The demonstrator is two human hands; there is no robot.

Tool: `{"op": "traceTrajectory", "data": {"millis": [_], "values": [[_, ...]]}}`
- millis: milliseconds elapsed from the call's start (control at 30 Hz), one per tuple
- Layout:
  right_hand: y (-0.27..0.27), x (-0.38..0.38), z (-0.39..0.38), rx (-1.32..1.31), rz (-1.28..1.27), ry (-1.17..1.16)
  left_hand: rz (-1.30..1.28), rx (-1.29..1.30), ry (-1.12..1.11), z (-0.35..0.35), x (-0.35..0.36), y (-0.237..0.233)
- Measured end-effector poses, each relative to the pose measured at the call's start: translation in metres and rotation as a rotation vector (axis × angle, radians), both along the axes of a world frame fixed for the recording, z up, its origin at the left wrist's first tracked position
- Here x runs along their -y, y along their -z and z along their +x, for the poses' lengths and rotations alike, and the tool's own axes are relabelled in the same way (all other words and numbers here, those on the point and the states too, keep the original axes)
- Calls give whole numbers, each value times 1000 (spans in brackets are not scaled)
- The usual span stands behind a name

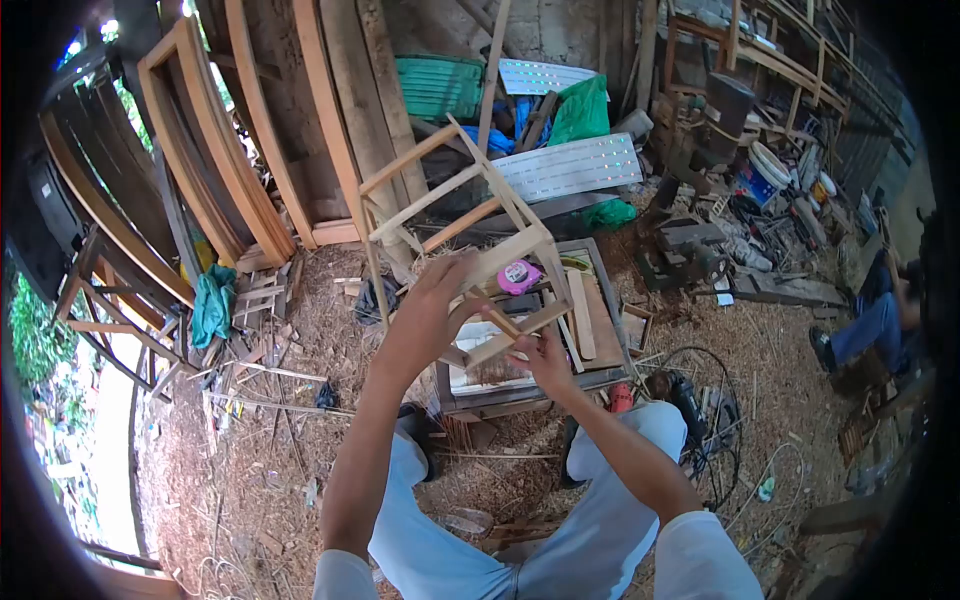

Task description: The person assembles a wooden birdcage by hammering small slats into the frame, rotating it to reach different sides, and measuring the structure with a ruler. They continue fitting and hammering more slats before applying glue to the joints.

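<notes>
A light wooden frame (520, 244), built like a small stool or chair, is tilted above a low worktable (607, 272). My left hand (432, 300) is closed round a rail on its near left side. At the frame's lower right, my right hand (543, 362) pinches a small wooden piece (500, 320) between thumb and fingers, close to a joint. Behind the frame, on the worktable, lie a pink tape measure (519, 277) and a flat wooden strip (581, 315).
Tall wooden door frames (215, 150) lean at the left. A silver panel (575, 168) and green sheets (580, 110) lie at the back. A power tool with a cable (685, 400) is beside my right knee. A seated person (875, 320) is at far right.
</notes>
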State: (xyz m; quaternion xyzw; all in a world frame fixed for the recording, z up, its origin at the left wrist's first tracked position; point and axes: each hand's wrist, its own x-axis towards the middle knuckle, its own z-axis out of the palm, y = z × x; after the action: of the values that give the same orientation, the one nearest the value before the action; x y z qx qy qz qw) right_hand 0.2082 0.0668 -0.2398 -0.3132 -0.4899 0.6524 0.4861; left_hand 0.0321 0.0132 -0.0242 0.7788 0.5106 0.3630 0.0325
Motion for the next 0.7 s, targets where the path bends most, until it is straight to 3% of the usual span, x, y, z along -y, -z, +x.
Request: {"op": "traceTrajectory", "data": {"millis": [100,167,233,333,400,567,633,700], "values": [[13,9,6,-33,-113,43,-58,-42,10,16,-17,11],[23,13,11,-71,-277,-59,-180,-15,21,22,-27,19],[23,16,15,-68,-231,-19,-192,-51,63,25,-34,21],[15,11,19,105,-294,-40,-169,-94,151,21,-43,23],[8,8,25,415,-144,-4,-209,-78,190,20,-38,17],[-8,8,22,571,38,-6,-228,-84,170,13,-41,25],[-5,9,25,762,458,123,-50,-243,171,15,-40,20],[-6,12,33,813,453,116,-31,-265,127,16,-33,15]]}}
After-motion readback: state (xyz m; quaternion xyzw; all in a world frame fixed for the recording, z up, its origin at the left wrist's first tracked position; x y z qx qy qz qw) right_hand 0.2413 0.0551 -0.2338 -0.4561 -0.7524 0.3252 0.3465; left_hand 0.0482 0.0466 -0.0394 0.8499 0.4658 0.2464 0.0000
